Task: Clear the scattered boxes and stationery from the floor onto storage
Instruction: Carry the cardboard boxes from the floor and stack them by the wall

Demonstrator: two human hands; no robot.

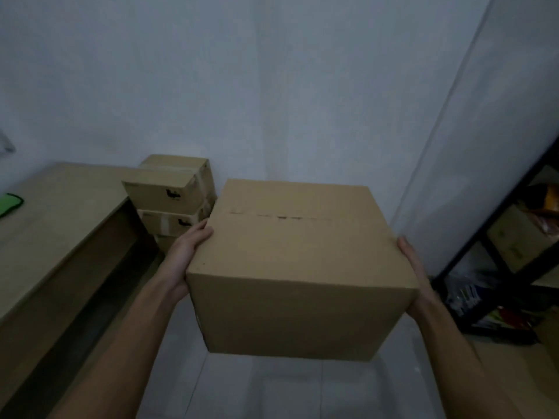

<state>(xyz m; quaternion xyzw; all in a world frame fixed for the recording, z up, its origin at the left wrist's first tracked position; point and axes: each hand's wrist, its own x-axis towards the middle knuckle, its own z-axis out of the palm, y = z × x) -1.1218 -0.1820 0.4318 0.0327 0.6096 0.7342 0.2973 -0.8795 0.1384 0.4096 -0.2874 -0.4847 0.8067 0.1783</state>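
I carry a large closed brown cardboard box (299, 261) in the air at the centre of the view, above the pale tiled floor (257, 388). My left hand (184, 252) presses flat against the box's left side, thumb up by the top edge. On the opposite side my right hand (414, 267) presses in the same way. The fingers of both hands are hidden behind the box.
A stack of smaller cardboard boxes (169, 192) stands against the white wall behind the carried box. A wooden table (60, 213) with a green item (10, 204) runs along the left. A black metal shelf rack (496, 267) with boxes and packets stands at the right.
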